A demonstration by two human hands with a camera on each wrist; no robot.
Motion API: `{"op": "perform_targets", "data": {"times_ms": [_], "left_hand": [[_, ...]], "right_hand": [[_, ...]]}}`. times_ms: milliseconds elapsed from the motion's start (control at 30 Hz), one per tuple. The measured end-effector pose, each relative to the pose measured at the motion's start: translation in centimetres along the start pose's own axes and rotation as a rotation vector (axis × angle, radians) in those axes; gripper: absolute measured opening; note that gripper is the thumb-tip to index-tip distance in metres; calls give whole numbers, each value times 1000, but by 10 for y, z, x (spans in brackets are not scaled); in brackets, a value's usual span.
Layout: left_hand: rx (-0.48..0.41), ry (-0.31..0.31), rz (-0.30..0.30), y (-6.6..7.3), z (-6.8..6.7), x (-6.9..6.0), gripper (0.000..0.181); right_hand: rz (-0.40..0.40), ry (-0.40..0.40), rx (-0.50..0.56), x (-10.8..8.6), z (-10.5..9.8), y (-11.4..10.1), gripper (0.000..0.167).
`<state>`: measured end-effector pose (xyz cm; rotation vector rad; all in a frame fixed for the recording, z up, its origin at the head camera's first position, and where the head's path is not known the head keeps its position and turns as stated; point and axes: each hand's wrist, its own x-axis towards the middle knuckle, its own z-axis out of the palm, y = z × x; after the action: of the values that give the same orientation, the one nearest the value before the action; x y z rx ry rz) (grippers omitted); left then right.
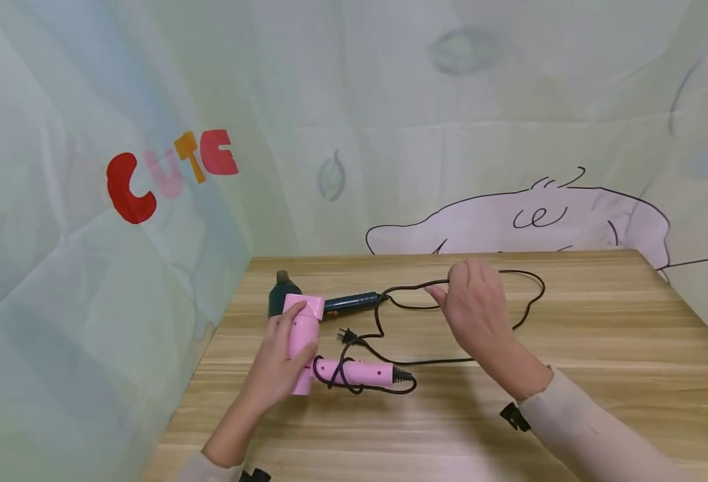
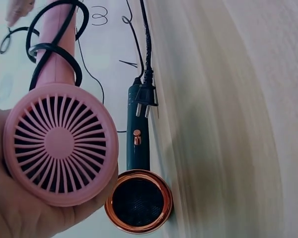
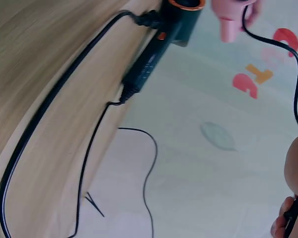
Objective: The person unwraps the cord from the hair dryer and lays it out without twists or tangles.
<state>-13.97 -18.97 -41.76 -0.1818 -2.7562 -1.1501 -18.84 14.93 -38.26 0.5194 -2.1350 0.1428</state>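
My left hand (image 1: 277, 367) grips the barrel of a pink hair dryer (image 1: 303, 335), its round slatted grille facing the left wrist camera. A black cord (image 1: 414, 287) winds loosely around the pink handle (image 1: 363, 372) and runs up to my right hand (image 1: 477, 311), whose curled fingers hold it. In the right wrist view a black end of this cord (image 3: 292, 215) shows partly below the fingers. Behind the pink dryer lies a dark green hair dryer (image 2: 138, 126) with a copper-coloured ring, partly hidden in the head view.
The green dryer's two-pin plug (image 1: 348, 337) lies on the wooden table (image 1: 601, 375), near the pink handle. Its cord (image 1: 528, 308) loops out to the right, beneath and beyond my right hand. Printed cloth walls (image 1: 330, 87) stand at the table's back and left.
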Motion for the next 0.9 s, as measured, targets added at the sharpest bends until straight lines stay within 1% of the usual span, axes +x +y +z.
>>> {"op": "perform_targets", "data": {"times_ms": [133,333,400,500,667,733,900], "left_hand": [[8,21,-52,-3,2,2,69],[20,55,-88,-7,4,7,71],[25,66,-105,-9,5,9,71],[28,92,-130,-11,5,11,71],[34,153,-136,-16,5,14,70],[33,165,-134,-17,5,15,69],[28,175,-143,-14,3,19,70]], "right_hand": [[-13,85,99,-3,-11,-4,61],[-58,198,185,-7,-21,-4,60],[-66,219,202,-8,-24,-4,61],[-80,241,213,-9,-29,-4,61],[-129,275,222,-15,-36,-10,58],[-147,278,225,-18,-38,-13,58],[-181,264,247,-29,-43,-20,58]]}}
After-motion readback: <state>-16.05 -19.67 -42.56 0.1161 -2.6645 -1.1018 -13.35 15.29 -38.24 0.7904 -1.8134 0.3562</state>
